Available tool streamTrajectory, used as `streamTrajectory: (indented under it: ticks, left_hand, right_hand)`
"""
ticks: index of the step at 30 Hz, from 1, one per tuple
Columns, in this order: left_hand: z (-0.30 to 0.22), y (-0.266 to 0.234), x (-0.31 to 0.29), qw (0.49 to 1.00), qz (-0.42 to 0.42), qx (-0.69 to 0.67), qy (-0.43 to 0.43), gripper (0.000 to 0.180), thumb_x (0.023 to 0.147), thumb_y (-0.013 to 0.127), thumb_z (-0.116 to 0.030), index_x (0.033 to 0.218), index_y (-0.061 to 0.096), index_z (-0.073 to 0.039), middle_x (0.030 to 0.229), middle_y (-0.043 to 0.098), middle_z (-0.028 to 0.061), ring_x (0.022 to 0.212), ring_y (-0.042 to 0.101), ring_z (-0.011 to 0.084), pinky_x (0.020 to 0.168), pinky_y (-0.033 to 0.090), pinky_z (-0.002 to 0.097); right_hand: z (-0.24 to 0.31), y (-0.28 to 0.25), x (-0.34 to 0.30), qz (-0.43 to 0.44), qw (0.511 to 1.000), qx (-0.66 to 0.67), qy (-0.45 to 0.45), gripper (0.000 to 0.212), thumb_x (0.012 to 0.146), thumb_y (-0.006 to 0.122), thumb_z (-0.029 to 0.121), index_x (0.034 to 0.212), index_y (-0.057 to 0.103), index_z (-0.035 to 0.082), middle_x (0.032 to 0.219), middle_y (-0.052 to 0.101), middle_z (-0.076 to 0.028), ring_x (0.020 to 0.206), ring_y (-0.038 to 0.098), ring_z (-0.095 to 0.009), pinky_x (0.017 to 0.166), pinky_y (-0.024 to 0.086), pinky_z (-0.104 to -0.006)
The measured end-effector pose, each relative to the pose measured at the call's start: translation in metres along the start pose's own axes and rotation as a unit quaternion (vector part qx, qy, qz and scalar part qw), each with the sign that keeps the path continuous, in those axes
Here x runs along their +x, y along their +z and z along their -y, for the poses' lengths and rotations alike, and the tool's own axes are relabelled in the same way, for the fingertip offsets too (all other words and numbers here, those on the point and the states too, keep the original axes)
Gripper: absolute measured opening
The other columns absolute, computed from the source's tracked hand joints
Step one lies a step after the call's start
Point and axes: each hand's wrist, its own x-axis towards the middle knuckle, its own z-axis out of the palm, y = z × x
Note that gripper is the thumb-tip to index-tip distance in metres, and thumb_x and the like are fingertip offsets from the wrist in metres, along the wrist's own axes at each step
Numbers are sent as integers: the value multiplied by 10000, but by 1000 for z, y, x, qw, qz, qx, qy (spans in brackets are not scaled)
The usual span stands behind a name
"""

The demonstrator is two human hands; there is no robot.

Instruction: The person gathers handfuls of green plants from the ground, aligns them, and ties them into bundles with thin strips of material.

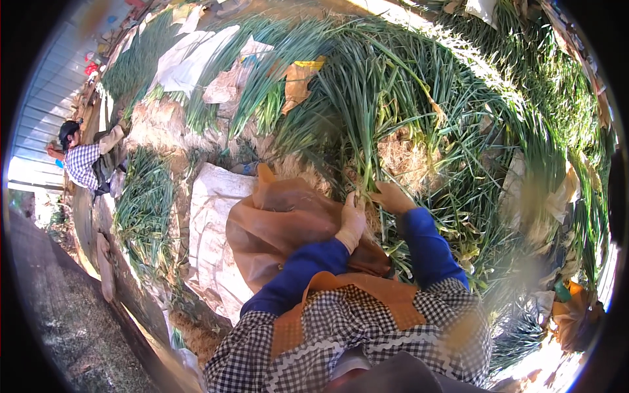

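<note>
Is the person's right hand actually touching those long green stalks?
Touching. The head view shows it: the right hand meets the lower part of the green stalks, with no visible gap between them.

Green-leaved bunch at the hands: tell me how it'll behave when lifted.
The bunch likely flops at the top, where long, thin leaves splay. It may be firmer near the left hand and right hand, where stalks gather.
</note>
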Motion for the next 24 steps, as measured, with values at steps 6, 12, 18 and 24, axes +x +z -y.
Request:
streamTrajectory:
  ticks: [6, 12, 18, 24]
  left_hand:
    - [-21, -6, 2, 985, -37, -147, -80, 297, 881, 523, -192, 1110, 501, -5, 804, 563, 22, 680, 485, 76, 575, 418, 232]
    - [-23, -5, -10, 997, -62, 43, 30, 356, 839, 571, -199, 1108, 497, 23, 881, 582, 93, 823, 531, 184, 769, 418, 285]
    - [-62, -16, -11, 749, 142, -608, -220, 199, 890, 442, -131, 1052, 475, -20, 819, 526, 64, 684, 531, 142, 543, 464, 233]
    - [-82, -49, -26, 577, 303, -725, -223, 289, 910, 369, -218, 1100, 469, -25, 894, 515, 103, 599, 489, 160, 492, 439, 275]
  right_hand:
    - [-66, -23, -138, 169, 938, 176, 246, 238, 819, 581, 258, 923, 574, 45, 684, 561, -38, 631, 539, -158, 608, 457, -302]
    - [-113, -26, -89, -81, 955, -248, 139, 383, 812, 516, 332, 1116, 540, 100, 907, 630, -107, 803, 613, -281, 674, 493, -358]
    - [-86, 7, 32, -77, 897, 431, 57, 269, 873, 488, 268, 885, 596, 22, 630, 572, -57, 466, 512, -134, 452, 440, -258]
    - [-94, 44, 28, 38, 955, -276, 97, 351, 852, 499, 327, 1052, 584, 52, 892, 637, -121, 833, 621, -212, 683, 492, -330]
